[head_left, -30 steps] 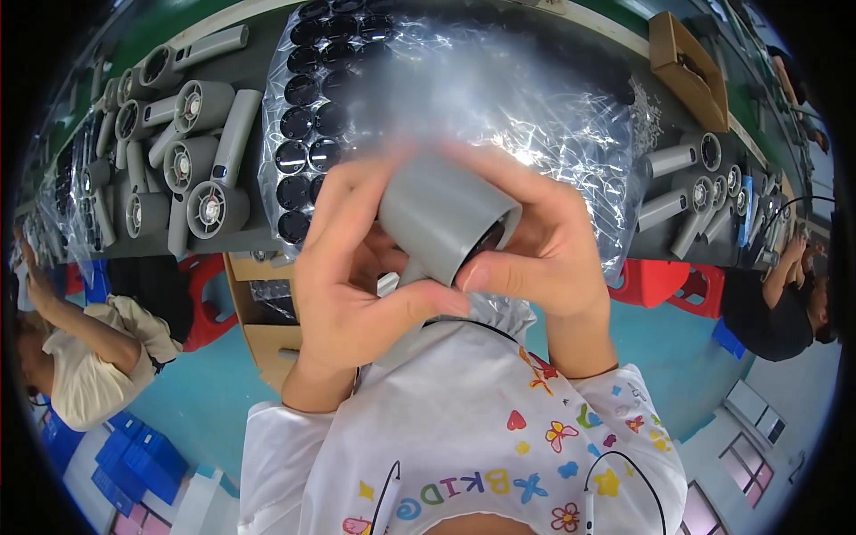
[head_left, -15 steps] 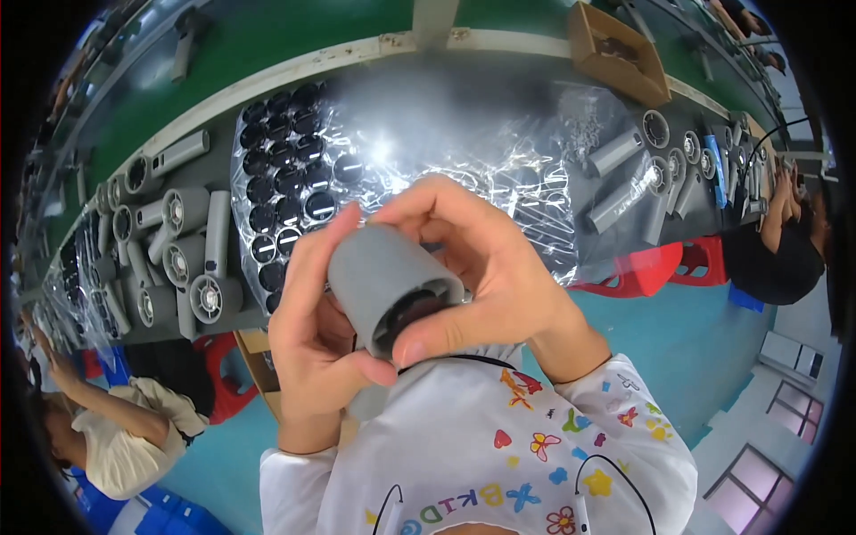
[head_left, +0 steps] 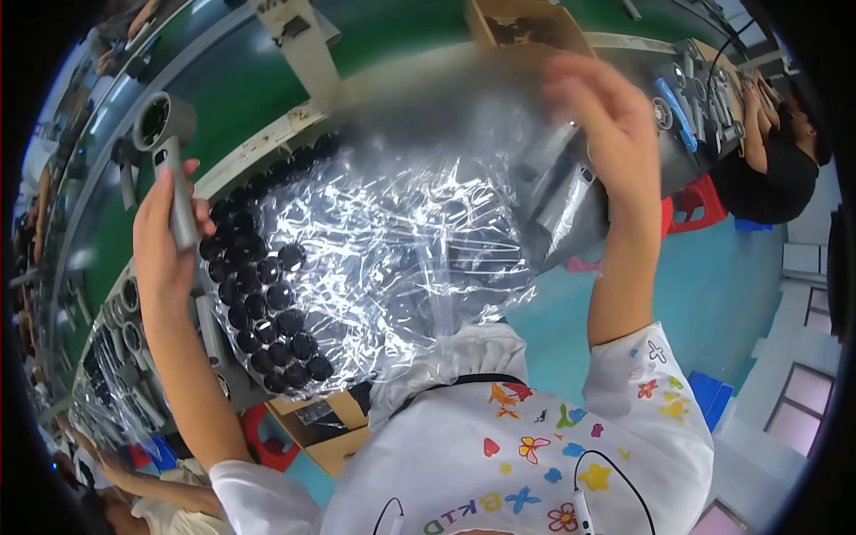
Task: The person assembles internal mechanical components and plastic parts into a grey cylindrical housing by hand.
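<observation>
At the far left of the bench, my left hand (head_left: 163, 218) is wrapped round the handle of a grey handheld fan (head_left: 181, 198), whose round hollow head points up and away. My right hand (head_left: 615, 134) is raised over the right side of the bench, blurred by motion; its fingers look loosely curled and apart, with nothing seen in them. Below it lie grey fan handles (head_left: 563, 209), partly under clear plastic. Between my arms, a crumpled clear plastic sheet (head_left: 392, 259) covers much of the bench, with rows of round black caps (head_left: 267, 308) along its left side.
A cardboard box (head_left: 526, 27) with dark parts stands at the back right. More grey fan parts (head_left: 134, 339) lie at the left, and others at the right near a blue strip (head_left: 676, 116). Co-workers sit on both sides. A red stool (head_left: 695, 203) stands at the right.
My hands, which were together round the grey fan head, have moved apart. The left has gone far left with a fan, the right up and to the right. The view has turned.
</observation>
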Demonstrator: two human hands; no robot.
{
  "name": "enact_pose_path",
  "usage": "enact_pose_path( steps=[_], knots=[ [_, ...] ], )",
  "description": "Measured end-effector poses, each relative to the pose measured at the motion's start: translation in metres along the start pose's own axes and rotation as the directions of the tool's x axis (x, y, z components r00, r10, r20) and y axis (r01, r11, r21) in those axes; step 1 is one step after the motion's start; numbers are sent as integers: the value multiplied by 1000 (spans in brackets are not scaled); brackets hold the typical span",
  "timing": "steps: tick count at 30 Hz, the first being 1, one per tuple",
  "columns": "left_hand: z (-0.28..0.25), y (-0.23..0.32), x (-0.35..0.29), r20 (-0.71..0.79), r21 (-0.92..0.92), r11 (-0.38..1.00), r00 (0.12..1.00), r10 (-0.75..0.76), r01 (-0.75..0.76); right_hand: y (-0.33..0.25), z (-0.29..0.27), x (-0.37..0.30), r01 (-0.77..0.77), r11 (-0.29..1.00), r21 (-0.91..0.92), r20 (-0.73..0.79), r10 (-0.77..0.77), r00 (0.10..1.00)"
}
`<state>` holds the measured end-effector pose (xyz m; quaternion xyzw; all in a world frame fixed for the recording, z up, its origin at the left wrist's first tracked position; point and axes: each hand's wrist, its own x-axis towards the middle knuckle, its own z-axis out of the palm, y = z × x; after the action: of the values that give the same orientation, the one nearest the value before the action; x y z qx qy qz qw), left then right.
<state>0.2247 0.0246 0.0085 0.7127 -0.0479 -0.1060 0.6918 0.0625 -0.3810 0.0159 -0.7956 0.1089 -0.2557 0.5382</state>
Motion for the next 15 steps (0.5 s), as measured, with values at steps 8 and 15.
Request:
enact_pose_path(
  steps=[8,15],
  knots=[
    [-8,-36,154,-167,473,846,968,-188,246,65,2,33,362,712,-602,294,-224,929],
    [-26,-80,229,-149,803,592,942,302,-63,59,21,39,192,709,-679,443,187,877]
  ],
)
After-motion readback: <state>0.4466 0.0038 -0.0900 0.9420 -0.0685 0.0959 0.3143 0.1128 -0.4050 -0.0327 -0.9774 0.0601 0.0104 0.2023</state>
